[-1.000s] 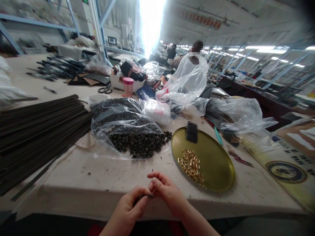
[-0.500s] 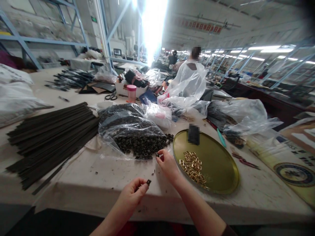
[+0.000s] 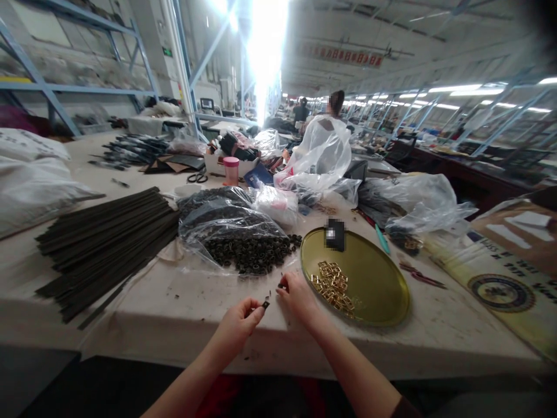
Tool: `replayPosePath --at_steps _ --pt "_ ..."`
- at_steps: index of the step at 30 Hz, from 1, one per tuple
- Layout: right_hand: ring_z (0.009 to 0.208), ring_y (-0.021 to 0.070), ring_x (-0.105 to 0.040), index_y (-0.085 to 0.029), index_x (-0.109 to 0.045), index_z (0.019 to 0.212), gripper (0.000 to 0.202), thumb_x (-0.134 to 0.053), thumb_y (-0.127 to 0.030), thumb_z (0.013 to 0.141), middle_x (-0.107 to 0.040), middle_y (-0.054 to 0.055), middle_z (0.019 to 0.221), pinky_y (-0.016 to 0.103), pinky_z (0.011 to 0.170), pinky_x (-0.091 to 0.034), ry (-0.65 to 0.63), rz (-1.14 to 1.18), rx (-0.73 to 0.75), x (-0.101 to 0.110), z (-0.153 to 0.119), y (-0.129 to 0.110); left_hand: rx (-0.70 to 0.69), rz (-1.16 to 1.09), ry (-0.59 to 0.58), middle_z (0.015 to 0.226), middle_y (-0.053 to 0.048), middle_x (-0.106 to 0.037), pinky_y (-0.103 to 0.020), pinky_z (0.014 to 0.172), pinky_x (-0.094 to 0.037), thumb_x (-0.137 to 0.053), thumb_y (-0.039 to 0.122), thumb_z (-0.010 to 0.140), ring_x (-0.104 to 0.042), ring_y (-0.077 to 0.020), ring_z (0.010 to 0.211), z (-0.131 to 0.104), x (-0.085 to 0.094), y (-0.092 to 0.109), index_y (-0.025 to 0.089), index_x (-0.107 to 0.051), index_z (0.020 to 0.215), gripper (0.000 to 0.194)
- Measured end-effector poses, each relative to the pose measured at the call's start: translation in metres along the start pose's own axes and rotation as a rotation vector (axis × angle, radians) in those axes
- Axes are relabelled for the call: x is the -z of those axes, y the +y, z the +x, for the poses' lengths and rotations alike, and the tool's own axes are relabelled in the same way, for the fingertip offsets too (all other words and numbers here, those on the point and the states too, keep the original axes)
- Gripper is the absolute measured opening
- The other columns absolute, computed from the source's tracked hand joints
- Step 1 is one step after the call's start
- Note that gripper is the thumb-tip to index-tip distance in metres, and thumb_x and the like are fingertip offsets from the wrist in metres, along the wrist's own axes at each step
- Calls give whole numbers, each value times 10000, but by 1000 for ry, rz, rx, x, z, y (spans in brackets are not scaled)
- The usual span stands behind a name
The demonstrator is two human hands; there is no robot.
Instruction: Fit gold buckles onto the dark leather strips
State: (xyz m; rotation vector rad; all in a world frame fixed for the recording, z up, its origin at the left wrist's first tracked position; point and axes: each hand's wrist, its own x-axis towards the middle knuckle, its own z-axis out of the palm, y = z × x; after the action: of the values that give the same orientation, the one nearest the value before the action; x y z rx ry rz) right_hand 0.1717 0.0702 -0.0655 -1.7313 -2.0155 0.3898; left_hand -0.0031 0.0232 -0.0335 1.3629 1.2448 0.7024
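Observation:
My left hand (image 3: 242, 320) is closed, pinching a small dark piece (image 3: 265, 305) with a lighter spot between thumb and forefinger. Just to its right, above the tabletop, my right hand (image 3: 298, 295) has its fingertips together on a small dark loop (image 3: 281, 285), partly covered by the fingers. The two hands are close but apart. Beyond them, many small dark loops (image 3: 256, 255) spill from a clear plastic bag (image 3: 217, 223). To the right of my right hand lies a round gold-coloured tray (image 3: 378, 290) bearing a heap of gold rectangular metal buckles (image 3: 331, 284).
Long dark strips (image 3: 108, 244) lie stacked at the left. A blurred-out black object (image 3: 335, 235) sits at the tray's far rim. Red-handled pliers (image 3: 422, 276) and a printed sack (image 3: 500, 290) are at the right. Scissors (image 3: 198, 176) and a pink-lidded jar (image 3: 231, 171) stand farther back.
My right hand has drawn back from the edge of the loop pile with a dark loop, nearer to my left hand. The view has shifted slightly.

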Motion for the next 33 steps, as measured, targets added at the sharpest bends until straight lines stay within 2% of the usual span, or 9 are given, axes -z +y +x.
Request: replayPosePath --at_steps 4,10,14,19,21,24,26,29,33 --pt "723 186 -532 -172 -547 773 60 -587 -153 733 -587 50 785 280 648 -391 -64 -53 -2 3 -8 -4 -56 96 7 626 15 -503 -245 584 -345 -456 409 769 -468 -154 616 2 2 0 140 -556 743 289" --pt "781 177 -547 -181 -585 779 88 -529 -113 770 -593 71 883 267 682 -374 -143 -82 23 6 -9 -9 -56 178 7 642 -2 -542 -259 602 -354 -424 372 783 -492 -174 628 2 4 -5 143 -569 765 273" --pt "768 166 -546 -182 -589 779 148 -495 -67 770 -598 67 848 256 669 -363 -178 -50 25 5 -5 -7 -65 195 6 668 -16 -568 -259 603 -352 -412 345 792 -508 -184 650 2 7 -11 142 -573 771 260" --pt "752 154 -535 -162 -557 706 69 -533 -127 761 -589 54 814 256 669 -377 -179 47 19 9 -1 -11 -70 192 15 713 -32 -598 -260 636 -360 -410 330 803 -531 -192 696 1 11 -10 138 -583 780 260" --pt "676 133 -534 -163 -536 705 88 -530 -202 783 -586 24 728 238 614 -391 -223 169 4 12 -6 -16 -72 183 31 719 -29 -598 -257 632 -360 -408 336 810 -531 -188 694 0 12 -7 137 -587 806 268" --pt "572 110 -518 -166 -510 697 161 -529 -298 787 -573 -12 617 225 554 -400 -325 608 -99 16 -20 -25 -90 185 42 692 -11 -579 -246 599 -351 -408 342 813 -519 -172 663 -2 10 0 141 -586 797 268" --pt "559 108 -512 -165 -509 672 187 -568 -324 753 -577 -13 600 232 555 -399 -325 849 -180 16 -30 -30 -96 210 24 650 7 -555 -238 571 -337 -412 337 810 -504 -160 629 -4 8 5 148 -583 755 261" --pt "546 101 -486 -168 -518 648 178 -620 -305 697 -557 -24 580 227 538 -376 -252 901 -228 15 -40 -34 -93 255 -17 617 22 -537 -232 549 -321 -422 343 804 -495 -152 608 -8 5 8 155 -579 721 259" --pt "575 96 -478 -173 -548 732 134 -631 -251 662 -534 -38 629 220 549 -370 -218 958 -222 15 -47 -36 -88 312 -48 621 15 -552 -236 552 -323 -439 329 787 -513 -162 627 -12 4 9 159 -578 699 236"
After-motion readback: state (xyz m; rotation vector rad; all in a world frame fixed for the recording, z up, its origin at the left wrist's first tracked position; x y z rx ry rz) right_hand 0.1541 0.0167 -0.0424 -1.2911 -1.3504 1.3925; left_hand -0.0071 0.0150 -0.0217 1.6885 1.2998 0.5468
